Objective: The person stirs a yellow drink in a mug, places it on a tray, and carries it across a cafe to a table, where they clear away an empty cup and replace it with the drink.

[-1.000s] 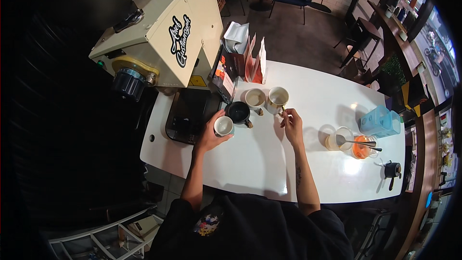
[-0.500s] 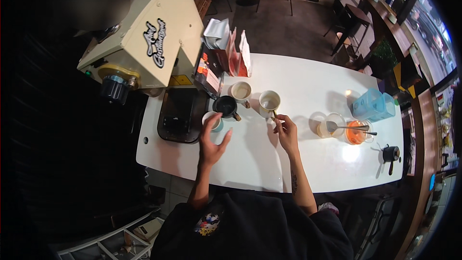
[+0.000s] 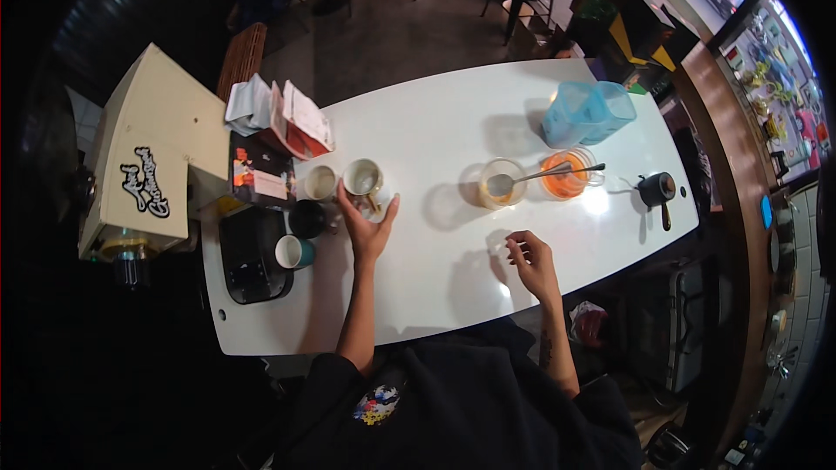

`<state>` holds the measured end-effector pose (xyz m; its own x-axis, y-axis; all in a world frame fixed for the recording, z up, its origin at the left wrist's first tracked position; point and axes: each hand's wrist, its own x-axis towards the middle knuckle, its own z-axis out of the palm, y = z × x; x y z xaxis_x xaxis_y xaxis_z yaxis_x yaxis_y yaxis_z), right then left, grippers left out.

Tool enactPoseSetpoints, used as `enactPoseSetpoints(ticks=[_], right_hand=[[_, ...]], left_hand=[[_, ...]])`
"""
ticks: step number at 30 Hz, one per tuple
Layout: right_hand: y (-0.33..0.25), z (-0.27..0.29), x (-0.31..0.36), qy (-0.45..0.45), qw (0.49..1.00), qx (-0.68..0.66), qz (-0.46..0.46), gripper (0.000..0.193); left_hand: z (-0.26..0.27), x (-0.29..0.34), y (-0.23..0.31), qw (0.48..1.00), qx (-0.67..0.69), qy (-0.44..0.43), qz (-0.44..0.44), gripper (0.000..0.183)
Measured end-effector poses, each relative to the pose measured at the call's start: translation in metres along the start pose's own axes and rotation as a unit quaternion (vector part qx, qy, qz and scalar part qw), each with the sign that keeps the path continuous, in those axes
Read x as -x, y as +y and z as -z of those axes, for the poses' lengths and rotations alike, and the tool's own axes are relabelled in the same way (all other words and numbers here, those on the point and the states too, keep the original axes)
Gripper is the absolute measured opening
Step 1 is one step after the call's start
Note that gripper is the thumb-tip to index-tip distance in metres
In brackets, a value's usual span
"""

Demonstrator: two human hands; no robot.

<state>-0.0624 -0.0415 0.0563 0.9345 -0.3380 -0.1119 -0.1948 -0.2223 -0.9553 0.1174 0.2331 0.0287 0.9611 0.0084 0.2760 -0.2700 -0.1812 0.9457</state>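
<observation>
My left hand [image 3: 367,231] is at the near side of a white cup [image 3: 362,176], thumb and fingers spread around its handle; it does not close on it. My right hand [image 3: 534,268] hovers over the table's near part, fingers loosely bent and holding nothing. Beyond it, a metal spoon [image 3: 501,184] lies across a clear glass [image 3: 514,195] with pale contents. Beside that stands a clear vessel of orange contents [image 3: 562,181]. Left of the white cup are another pale cup [image 3: 320,183], a black cup [image 3: 306,219] and a teal cup [image 3: 303,251] with a white inside.
A cream grinder [image 3: 148,157] stands at the left, near a black scale [image 3: 248,265]. Coffee bags [image 3: 292,117] and a dark box [image 3: 259,176] stand behind the cups. Two blue translucent containers [image 3: 579,117] and a small black handled pot [image 3: 655,191] occupy the table's right side.
The view has turned right. My right hand has let go of the white cup's handle and moved right. My left hand has gone from the teal cup to the white cup.
</observation>
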Motion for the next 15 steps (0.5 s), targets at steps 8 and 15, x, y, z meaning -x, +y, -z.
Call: enactPoseSetpoints(ticks=[8,15], right_hand=[[0.005,0.055,-0.009,0.081,0.996,-0.024,0.013,0.025],[-0.028,0.048,-0.068,0.094,0.988,-0.058,0.111,0.037]], left_hand=[[-0.021,-0.023,0.007,0.988,-0.144,0.054,0.002,0.102],[-0.030,-0.021,0.013,0.995,-0.099,-0.010,0.005,0.076]])
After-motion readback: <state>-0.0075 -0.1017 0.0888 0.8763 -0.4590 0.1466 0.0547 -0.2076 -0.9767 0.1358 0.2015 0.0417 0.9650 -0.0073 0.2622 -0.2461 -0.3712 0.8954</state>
